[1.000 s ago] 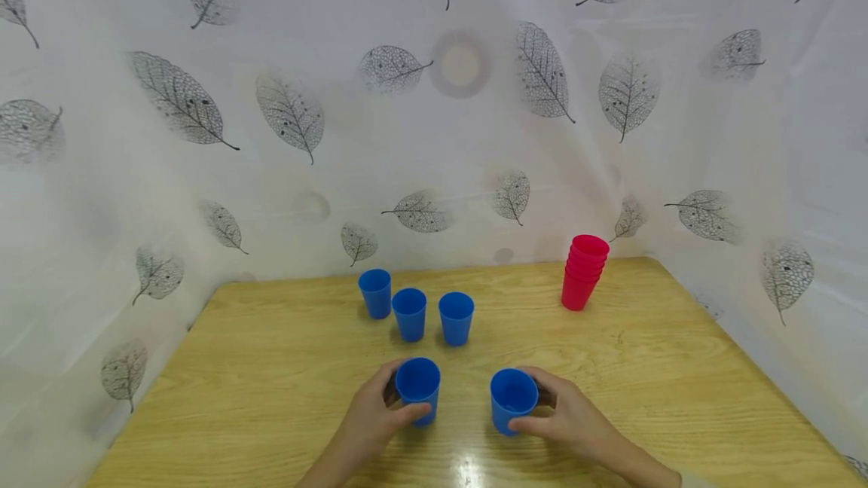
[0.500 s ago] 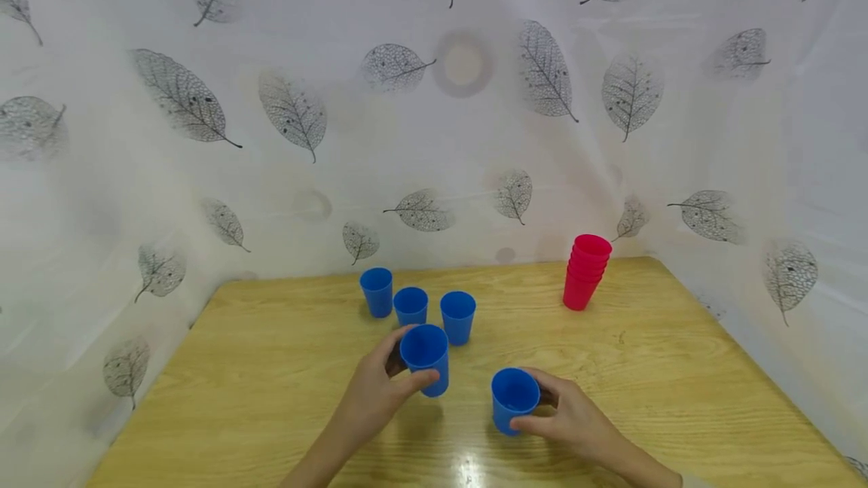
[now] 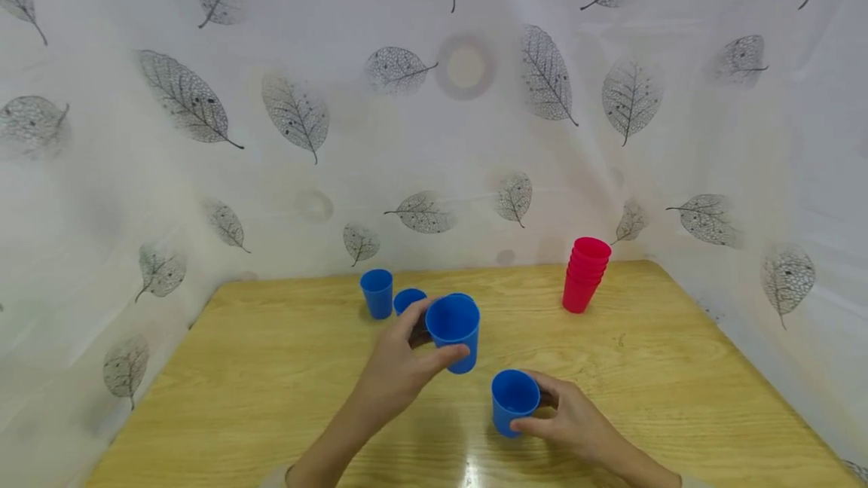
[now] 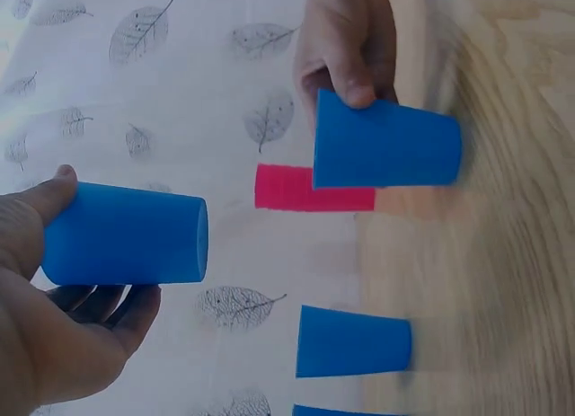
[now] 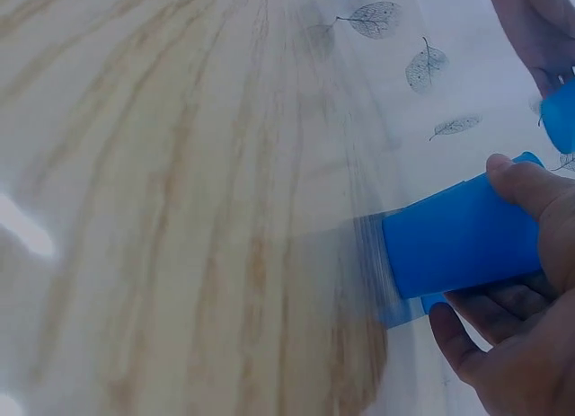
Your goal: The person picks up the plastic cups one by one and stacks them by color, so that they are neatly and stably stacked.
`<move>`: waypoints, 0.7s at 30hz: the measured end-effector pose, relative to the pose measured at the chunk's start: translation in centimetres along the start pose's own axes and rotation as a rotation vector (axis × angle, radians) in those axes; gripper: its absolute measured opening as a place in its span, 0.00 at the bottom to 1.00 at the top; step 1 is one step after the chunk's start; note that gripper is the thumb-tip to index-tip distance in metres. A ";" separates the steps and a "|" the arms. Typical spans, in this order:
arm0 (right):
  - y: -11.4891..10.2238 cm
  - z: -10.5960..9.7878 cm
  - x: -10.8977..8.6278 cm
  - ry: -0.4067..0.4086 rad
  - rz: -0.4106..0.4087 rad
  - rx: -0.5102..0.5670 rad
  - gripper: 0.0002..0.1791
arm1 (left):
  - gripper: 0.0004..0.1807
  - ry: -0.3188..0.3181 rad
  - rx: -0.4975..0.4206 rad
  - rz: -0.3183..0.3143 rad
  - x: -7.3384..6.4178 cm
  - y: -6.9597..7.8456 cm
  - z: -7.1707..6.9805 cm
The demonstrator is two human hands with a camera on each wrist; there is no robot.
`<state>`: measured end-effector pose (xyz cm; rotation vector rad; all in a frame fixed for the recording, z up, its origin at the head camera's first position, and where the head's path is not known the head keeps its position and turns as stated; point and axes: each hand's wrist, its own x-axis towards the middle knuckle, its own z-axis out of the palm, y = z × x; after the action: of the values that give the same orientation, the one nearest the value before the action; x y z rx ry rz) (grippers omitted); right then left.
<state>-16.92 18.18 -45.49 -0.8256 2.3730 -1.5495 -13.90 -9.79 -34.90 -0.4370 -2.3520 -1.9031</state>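
Observation:
In the head view my left hand (image 3: 396, 367) grips a blue cup (image 3: 457, 333) and holds it upright above the table. The left wrist view shows this raised cup (image 4: 135, 236) between thumb and fingers. Lower and to the right, my right hand (image 3: 573, 420) holds a second blue cup (image 3: 510, 405), which stands on the tabletop; in the right wrist view the thumb and fingers wrap this cup (image 5: 467, 236). Behind the raised cup are more blue cups: one (image 3: 377, 296) stands at the back left, another (image 3: 407, 300) is partly covered by my left hand, and a third is mostly hidden.
A stack of nested red cups (image 3: 585, 277) stands at the back right of the wooden table (image 3: 271, 382). A pale curtain with a leaf print (image 3: 339, 119) hangs close behind the table and along both sides.
My left hand has lifted its blue cup off the table and carried it up, forward and to the right, over the standing cups. My right hand and its cup have stayed put.

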 end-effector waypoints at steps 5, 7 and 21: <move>0.0 -0.1 0.0 -0.016 0.053 0.010 0.35 | 0.35 -0.046 0.017 0.032 0.6 1.0 1.7; -0.1 -0.1 0.0 -0.022 0.083 0.016 0.36 | 0.36 -0.060 0.031 0.019 0.8 1.1 2.4; -0.1 -0.1 0.0 -0.023 0.075 -0.037 0.37 | 0.36 -0.149 0.018 -0.038 1.4 -2.4 6.6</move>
<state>-17.01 18.25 -45.37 -0.7481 2.3939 -1.4645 -15.12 -3.63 -38.33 -0.5553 -2.4845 -1.9265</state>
